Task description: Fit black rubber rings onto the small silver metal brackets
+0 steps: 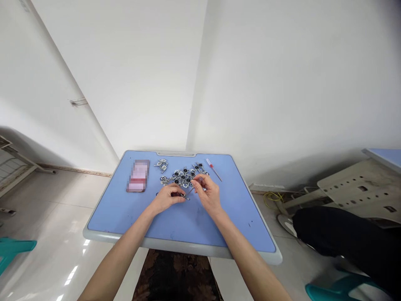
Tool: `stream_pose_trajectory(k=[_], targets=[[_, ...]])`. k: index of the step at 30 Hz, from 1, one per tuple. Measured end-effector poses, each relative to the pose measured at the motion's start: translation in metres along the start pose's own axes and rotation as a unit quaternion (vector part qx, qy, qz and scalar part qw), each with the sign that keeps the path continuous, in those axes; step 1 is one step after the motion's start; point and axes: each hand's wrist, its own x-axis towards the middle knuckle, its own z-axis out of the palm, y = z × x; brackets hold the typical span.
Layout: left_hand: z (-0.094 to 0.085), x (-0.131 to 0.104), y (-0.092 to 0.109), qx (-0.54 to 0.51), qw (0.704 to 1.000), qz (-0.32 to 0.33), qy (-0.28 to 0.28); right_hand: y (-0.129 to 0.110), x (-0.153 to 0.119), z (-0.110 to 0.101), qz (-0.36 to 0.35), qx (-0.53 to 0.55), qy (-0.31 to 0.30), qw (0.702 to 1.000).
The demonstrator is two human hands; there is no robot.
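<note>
On the blue desk [188,221], my left hand [168,198] is closed, with its fingertips pinching a small metal part [187,197]. My right hand [207,193] is also closed, thumb and forefinger together on a thin metal piece [190,192] that slants down to that part. Just beyond my hands lies a pile of metal parts with black round pieces [183,177]. A smaller cluster of metal parts [162,165] sits behind it to the left. The exact shape of what I hold is too small to tell.
A phone [138,175], blurred out, lies at the desk's left. A screwdriver [214,169] with a clear and red handle lies at the back right. A person's dark-clothed leg [332,230] and a teal stool [344,288] are at the right. White walls stand behind.
</note>
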Motion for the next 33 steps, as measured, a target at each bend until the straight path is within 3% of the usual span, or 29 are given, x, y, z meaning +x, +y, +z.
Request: stream_pose_trajectory(k=[15, 33], targets=[[0.008, -0.003, 0.009, 0.115, 0.993, 0.038, 0.004, 0.000, 0.000, 0.003, -0.044, -0.037, -0.031, 0.998], [0.012, -0.005, 0.012, 0.130, 0.991, 0.019, 0.021, 0.006, -0.003, 0.004, -0.120, -0.075, -0.096, 0.985]])
